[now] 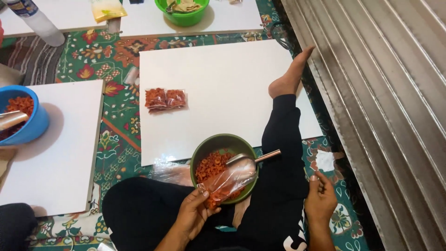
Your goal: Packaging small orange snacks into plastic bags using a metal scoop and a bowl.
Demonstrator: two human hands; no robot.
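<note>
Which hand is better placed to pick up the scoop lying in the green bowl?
Probably the right hand: it is empty, on the side the scoop's handle points. The left hand holds the clear bag over the green bowl.

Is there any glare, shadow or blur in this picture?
Head view: mostly sharp; soft glare on the white board; the green bowl and blue bowl cast soft shadows; metal shutter shows bright streaks; left hand slightly soft.

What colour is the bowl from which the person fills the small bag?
Dark olive green bowl, holding orange snacks; seen best in the head view.
</note>
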